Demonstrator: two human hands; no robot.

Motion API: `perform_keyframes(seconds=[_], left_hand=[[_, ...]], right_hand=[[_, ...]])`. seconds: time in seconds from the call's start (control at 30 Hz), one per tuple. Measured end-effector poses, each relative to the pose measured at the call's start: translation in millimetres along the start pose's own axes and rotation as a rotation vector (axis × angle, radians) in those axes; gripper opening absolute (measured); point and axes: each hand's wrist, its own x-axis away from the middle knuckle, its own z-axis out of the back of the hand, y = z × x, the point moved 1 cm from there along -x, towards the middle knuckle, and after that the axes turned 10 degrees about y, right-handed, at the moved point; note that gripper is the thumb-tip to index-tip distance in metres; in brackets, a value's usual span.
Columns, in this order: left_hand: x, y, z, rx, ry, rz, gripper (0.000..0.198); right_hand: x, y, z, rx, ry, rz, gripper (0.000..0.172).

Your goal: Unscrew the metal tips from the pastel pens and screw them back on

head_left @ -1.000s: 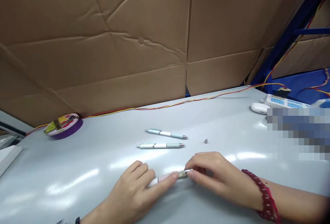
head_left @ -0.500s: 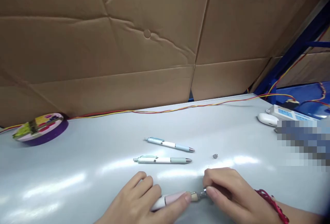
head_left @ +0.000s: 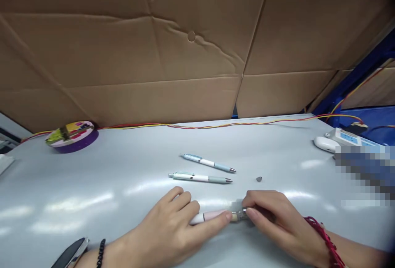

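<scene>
My left hand (head_left: 180, 222) is closed around a white and pink pen (head_left: 212, 215), its thumb lying along the barrel toward the right end. At that end shows a short beige section, then a small clear and silvery piece (head_left: 241, 213). My right hand (head_left: 280, 225) pinches this piece between thumb and fingertips; its far side is hidden by the fingers. A light blue and white pen (head_left: 207, 162) and a pale green and white pen (head_left: 200, 178) lie side by side beyond my hands, tips to the right. Near them rests a small grey metal cone (head_left: 259, 179).
An oval purple box (head_left: 77, 141) with a colourful top stands at the back left. Red and yellow wires (head_left: 197, 126) run along the table's rear edge below a cardboard wall (head_left: 173, 58). At the right are a white mouse (head_left: 324, 144), a power strip (head_left: 348, 137) and a blurred-out patch.
The view has shifted, bringing the left wrist's watch and black band into sight. Both hands keep their hold at the pen's right end; the two lying pens and the cone stay put.
</scene>
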Motion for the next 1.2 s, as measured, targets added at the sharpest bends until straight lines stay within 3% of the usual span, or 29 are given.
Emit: perform_keyframes(seconds=[0.27,0.5,0.63,0.87,1.2], left_hand=[[0,3,-0.1,-0.074,-0.028,-0.002,0.043],[4,5,-0.4,-0.164,-0.027,-0.017,0.045],[5,6,0.7,-0.198,-0.042,-0.03,0.042],[5,7,3.8,-0.155,-0.041,-0.002,0.041],[4,8,1.6,-0.124,-0.006,-0.024,0.038]], right_hand=[[-1,-3,-6,0.035,-0.089,-0.026,0.019],[0,-6,-11,0.108,0.002,0.16,0.012],[0,-5,-11,0.118,-0.022,0.206,0.011],[3,-3,-8,0.177,-0.052,0.148,0.009],[2,-2,-1,0.253,-0.142,0.256,0.012]])
